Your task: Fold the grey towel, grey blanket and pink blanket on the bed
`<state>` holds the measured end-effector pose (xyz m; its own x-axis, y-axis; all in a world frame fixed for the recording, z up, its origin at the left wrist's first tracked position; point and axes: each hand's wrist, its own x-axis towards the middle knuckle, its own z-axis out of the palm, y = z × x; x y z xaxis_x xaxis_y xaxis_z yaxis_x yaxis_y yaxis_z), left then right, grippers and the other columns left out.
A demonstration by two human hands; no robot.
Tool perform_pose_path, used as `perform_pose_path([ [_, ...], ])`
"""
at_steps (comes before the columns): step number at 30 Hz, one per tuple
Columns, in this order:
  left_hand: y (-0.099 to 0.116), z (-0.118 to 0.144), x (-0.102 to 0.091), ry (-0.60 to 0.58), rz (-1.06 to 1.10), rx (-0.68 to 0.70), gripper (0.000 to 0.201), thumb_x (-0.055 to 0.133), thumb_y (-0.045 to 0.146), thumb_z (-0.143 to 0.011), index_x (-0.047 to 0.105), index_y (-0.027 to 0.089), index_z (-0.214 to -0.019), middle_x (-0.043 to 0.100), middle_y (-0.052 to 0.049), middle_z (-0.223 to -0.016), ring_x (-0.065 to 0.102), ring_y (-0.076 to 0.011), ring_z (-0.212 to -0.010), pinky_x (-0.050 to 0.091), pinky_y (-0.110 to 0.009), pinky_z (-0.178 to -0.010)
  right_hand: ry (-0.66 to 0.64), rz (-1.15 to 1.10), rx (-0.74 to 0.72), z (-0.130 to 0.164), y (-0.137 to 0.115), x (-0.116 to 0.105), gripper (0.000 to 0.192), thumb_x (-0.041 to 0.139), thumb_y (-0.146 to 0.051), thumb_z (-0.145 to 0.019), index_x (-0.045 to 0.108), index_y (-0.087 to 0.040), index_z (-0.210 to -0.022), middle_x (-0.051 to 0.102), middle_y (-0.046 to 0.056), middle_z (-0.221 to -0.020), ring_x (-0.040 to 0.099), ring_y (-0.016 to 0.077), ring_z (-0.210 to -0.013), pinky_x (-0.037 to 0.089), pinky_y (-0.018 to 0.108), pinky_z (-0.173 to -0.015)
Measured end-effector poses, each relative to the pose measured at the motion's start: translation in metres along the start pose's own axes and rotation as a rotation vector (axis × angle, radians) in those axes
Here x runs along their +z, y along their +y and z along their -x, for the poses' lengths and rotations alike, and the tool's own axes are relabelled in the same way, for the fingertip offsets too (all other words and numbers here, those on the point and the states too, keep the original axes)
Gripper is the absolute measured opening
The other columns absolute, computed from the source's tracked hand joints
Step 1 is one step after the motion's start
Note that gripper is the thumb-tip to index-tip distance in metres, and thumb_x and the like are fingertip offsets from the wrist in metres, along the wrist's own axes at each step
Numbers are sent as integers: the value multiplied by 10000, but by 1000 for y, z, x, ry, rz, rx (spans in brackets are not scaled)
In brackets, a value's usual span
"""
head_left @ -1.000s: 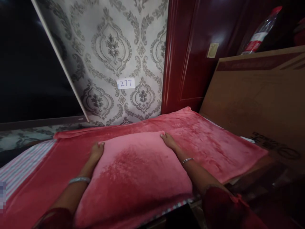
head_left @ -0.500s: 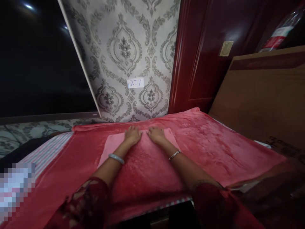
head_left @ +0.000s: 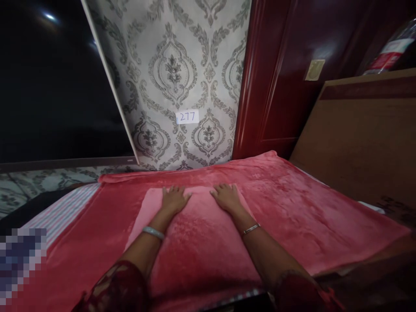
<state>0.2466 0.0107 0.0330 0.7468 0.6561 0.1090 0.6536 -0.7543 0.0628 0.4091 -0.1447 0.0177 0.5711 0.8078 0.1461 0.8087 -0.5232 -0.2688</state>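
Note:
A pink plush pillow [head_left: 191, 242] lies on a red fleece blanket [head_left: 299, 208] spread over a bed. My left hand [head_left: 173, 200] rests flat on the pillow's far edge, fingers spread, a bangle on the wrist. My right hand [head_left: 226, 197] lies flat beside it on the same edge, a thin bracelet on its wrist. Both palms press down on the pillow and neither hand grips anything.
Patterned grey wallpaper with a white "277" label [head_left: 187, 116] rises behind the bed. A dark red door [head_left: 276, 78] stands at the right, a brown headboard [head_left: 364, 143] beside it with a bottle [head_left: 394, 50] on top. A striped sheet [head_left: 61, 210] shows at the left.
My hands went from the pillow's far corners to its middle, then spread slightly apart and drew back toward me. The view shifted a little.

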Motion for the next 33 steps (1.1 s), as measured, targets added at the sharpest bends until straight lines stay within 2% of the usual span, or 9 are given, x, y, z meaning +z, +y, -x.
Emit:
perform_pose_path([
  [3, -33, 0, -8, -48, 11, -125, 611, 345, 557, -951, 627, 150, -1310, 615, -231, -1364, 513, -408, -1313, 252, -683, -1112, -5, -10, 74, 1, 20, -5, 461, 304, -421, -1047, 624, -201, -1295, 586, 139, -1382, 436, 308, -1320, 268, 596, -1094],
  [6, -52, 1, -5, -58, 38, -210, 627, 262, 543, -964, 604, 168, -1333, 607, -219, -1378, 518, -402, -1306, 360, -655, -1054, -19, -44, 104, 2, 29, -3, 473, 282, -442, -1047, 627, -225, -1286, 576, 117, -1394, 428, 296, -1318, 362, 530, -1047],
  [15, -53, 2, 8, -22, 89, -250, 591, 211, 443, -978, 642, 172, -1280, 596, -202, -1379, 509, -393, -1294, 412, -605, -1021, 8, -140, 116, 2, 32, 4, 467, 316, -436, -1038, 653, -201, -1259, 600, 127, -1353, 440, 307, -1297, 374, 489, -1054],
  [18, -55, 0, 6, -4, 132, -259, 571, 225, 414, -981, 619, 183, -1321, 494, -192, -1499, 468, -392, -1351, 380, -606, -1065, 11, -172, 111, 1, 33, 3, 464, 327, -426, -1039, 622, -206, -1322, 573, 112, -1409, 420, 284, -1342, 336, 466, -1105],
  [22, -68, 2, 1, -2, 216, -268, 579, 384, 466, -944, 522, 192, -1435, 358, -185, -1602, 334, -417, -1456, 301, -619, -1136, 1, -206, 132, 5, 43, -2, 502, 358, -359, -1027, 512, -136, -1449, 444, 140, -1539, 337, 247, -1446, 240, 406, -1189],
  [25, -89, 19, 0, 25, 291, -289, 666, 480, 449, -903, 437, 138, -1490, 361, -207, -1595, 323, -395, -1470, 309, -558, -1163, -4, -249, 174, 24, 63, -4, 578, 415, -343, -994, 413, -94, -1516, 380, 163, -1575, 336, 245, -1463, 254, 378, -1198],
  [28, -112, 51, 6, 68, 395, -296, 685, 468, 430, -908, 393, 95, -1500, 481, -202, -1519, 482, -331, -1381, 408, -463, -1124, 63, -424, 227, 53, 85, -5, 617, 511, -406, -943, 455, -149, -1501, 476, 141, -1515, 475, 283, -1373, 339, 418, -1162],
  [31, -121, 84, 10, 134, 611, -339, 606, 435, 487, -925, 497, 144, -1420, 662, -147, -1333, 666, -294, -1152, 538, -421, -983, 120, -613, 268, 81, 100, -4, 584, 571, -487, -893, 577, -197, -1400, 617, 117, -1377, 570, 307, -1270, 405, 465, -1110],
  [33, -116, 101, 9, 163, 839, -364, 572, 484, 504, -900, 566, 158, -1348, 705, -132, -1258, 692, -301, -1090, 562, -420, -946, 137, -663, 266, 94, 105, -2, 583, 574, -541, -877, 619, -200, -1348, 658, 120, -1315, 580, 314, -1251, 427, 474, -1089],
])
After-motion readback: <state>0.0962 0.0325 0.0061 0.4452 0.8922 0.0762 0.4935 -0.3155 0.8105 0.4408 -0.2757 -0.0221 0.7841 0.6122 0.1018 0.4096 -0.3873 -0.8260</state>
